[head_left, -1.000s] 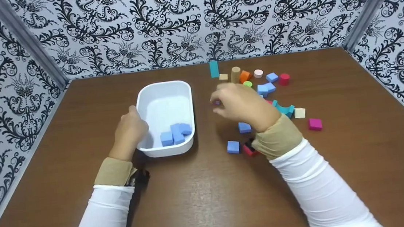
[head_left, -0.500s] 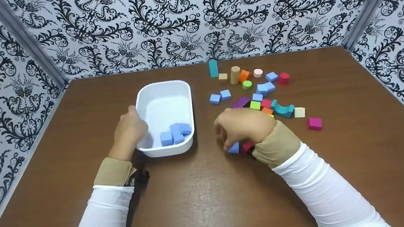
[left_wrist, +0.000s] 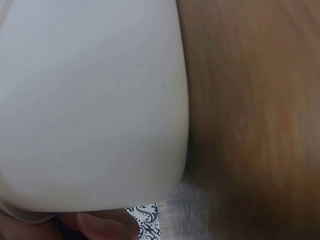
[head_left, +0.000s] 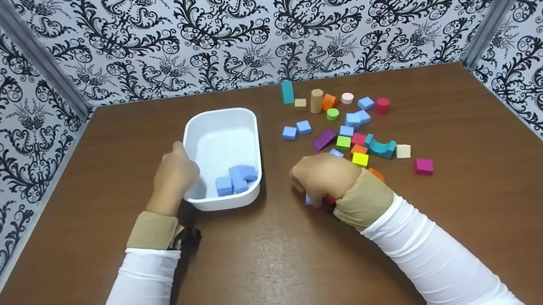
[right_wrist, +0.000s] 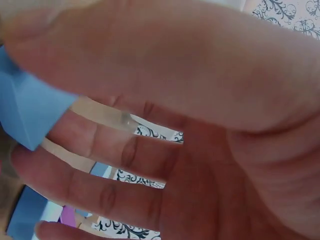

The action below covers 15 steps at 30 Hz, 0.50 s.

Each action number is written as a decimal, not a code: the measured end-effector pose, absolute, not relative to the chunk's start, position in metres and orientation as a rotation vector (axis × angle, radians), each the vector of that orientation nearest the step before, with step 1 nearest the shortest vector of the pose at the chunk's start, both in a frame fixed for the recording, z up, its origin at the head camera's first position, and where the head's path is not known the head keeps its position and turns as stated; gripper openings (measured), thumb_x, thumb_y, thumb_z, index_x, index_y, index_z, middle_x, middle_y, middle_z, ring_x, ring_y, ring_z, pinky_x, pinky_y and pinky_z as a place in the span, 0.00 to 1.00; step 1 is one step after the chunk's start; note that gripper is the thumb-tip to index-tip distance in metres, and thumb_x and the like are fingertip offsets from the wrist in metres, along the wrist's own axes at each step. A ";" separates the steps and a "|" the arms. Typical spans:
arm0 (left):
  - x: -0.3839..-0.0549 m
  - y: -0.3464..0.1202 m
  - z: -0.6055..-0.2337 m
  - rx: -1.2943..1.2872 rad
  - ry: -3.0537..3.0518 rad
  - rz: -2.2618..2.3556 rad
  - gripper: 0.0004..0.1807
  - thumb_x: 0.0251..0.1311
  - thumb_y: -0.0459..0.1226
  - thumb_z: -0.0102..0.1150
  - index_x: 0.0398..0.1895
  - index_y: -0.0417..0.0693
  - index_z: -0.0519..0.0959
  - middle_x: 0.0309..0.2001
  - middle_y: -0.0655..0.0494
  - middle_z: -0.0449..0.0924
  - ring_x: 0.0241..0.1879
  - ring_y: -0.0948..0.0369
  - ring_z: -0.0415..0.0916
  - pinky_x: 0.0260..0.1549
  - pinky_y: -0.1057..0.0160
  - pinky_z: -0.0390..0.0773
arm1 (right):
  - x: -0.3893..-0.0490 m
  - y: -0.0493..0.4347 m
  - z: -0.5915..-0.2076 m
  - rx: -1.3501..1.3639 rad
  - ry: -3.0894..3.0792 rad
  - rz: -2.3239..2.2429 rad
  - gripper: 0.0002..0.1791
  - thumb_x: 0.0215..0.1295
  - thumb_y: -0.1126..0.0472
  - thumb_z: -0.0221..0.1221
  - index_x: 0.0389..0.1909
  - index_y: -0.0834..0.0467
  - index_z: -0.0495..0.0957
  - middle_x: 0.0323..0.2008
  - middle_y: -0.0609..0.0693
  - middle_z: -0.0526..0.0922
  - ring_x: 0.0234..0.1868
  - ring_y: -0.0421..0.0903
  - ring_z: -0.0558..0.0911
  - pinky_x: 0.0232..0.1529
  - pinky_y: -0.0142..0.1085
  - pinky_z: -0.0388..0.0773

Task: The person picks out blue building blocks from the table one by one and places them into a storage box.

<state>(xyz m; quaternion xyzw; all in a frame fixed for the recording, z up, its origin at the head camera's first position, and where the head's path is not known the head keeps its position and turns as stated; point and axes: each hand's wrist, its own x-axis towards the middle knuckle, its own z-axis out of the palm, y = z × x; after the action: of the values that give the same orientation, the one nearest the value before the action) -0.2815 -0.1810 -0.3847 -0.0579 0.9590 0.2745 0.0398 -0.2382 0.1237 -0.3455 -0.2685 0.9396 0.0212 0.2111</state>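
My left hand (head_left: 175,174) grips the left wall of a white plastic tub (head_left: 227,203); a few blue blocks (head_left: 237,179) lie at its near end. In the left wrist view the tub's side (left_wrist: 95,110) fills much of the picture, with fingertips (left_wrist: 102,226) below it. My right hand (head_left: 327,174) is low over the table, at the near left of the scattered blocks. Its thumb and fingers pinch a blue block (right_wrist: 32,102), seen in the right wrist view. From the head only a sliver of that block (head_left: 308,200) shows under the fingers.
Two blue blocks (head_left: 296,130) lie between the tub and the mixed coloured blocks. Among these are a purple block (head_left: 324,139), a yellow cube (head_left: 360,159) and a teal arch (head_left: 381,148). A magenta block (head_left: 423,166) lies farther right. Patterned walls (head_left: 222,34) enclose the table.
My right hand has come from beside the two blue blocks towards the table's near side, then down onto the near blue block. My left hand and the tub have stayed put.
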 end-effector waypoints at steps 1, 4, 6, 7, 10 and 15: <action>-0.282 -0.181 -0.385 -0.179 2.939 0.841 0.36 0.70 0.31 0.39 0.81 0.29 0.52 0.65 0.24 0.74 0.60 0.35 0.79 0.57 0.37 0.79 | -0.239 0.123 -0.346 -0.744 2.611 0.064 0.17 0.43 0.69 0.79 0.26 0.54 0.79 0.27 0.48 0.78 0.28 0.47 0.75 0.23 0.36 0.70; -0.281 -0.181 -0.385 -0.185 2.939 0.837 0.35 0.70 0.31 0.39 0.80 0.29 0.52 0.65 0.24 0.74 0.61 0.35 0.78 0.57 0.37 0.79 | -0.239 0.123 -0.347 -0.728 2.630 0.056 0.16 0.46 0.71 0.77 0.24 0.54 0.79 0.26 0.48 0.79 0.27 0.47 0.75 0.24 0.36 0.71; -0.281 -0.181 -0.384 -0.188 2.939 0.832 0.35 0.70 0.31 0.39 0.80 0.29 0.53 0.65 0.24 0.74 0.61 0.35 0.78 0.58 0.37 0.78 | -0.240 0.122 -0.347 -0.722 2.649 0.056 0.14 0.48 0.71 0.76 0.25 0.54 0.80 0.27 0.48 0.80 0.28 0.47 0.76 0.25 0.37 0.72; -0.281 -0.181 -0.384 -0.190 2.938 0.830 0.35 0.70 0.31 0.39 0.80 0.30 0.53 0.65 0.25 0.74 0.61 0.35 0.78 0.58 0.37 0.78 | -0.240 0.122 -0.347 -0.713 2.655 0.049 0.13 0.49 0.71 0.76 0.25 0.54 0.81 0.27 0.48 0.81 0.28 0.47 0.76 0.25 0.37 0.73; -0.281 -0.180 -0.384 -0.194 2.937 0.822 0.35 0.70 0.31 0.39 0.80 0.29 0.53 0.65 0.24 0.74 0.61 0.34 0.78 0.58 0.37 0.78 | -0.240 0.122 -0.347 -0.694 2.667 0.048 0.11 0.52 0.70 0.75 0.27 0.54 0.83 0.28 0.48 0.82 0.29 0.47 0.77 0.26 0.38 0.75; -0.281 -0.180 -0.384 -0.201 2.933 0.817 0.35 0.70 0.31 0.40 0.81 0.30 0.52 0.65 0.25 0.74 0.61 0.34 0.78 0.58 0.36 0.78 | -0.241 0.122 -0.347 -0.703 2.670 0.029 0.08 0.55 0.69 0.75 0.30 0.55 0.85 0.29 0.48 0.83 0.29 0.48 0.79 0.27 0.38 0.76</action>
<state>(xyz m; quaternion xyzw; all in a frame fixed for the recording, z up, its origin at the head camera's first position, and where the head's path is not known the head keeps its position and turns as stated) -0.2814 -0.1801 -0.3836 -0.0657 0.9602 0.2676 0.0450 -0.2407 0.1222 -0.3468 -0.2499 0.9495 0.0103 0.1892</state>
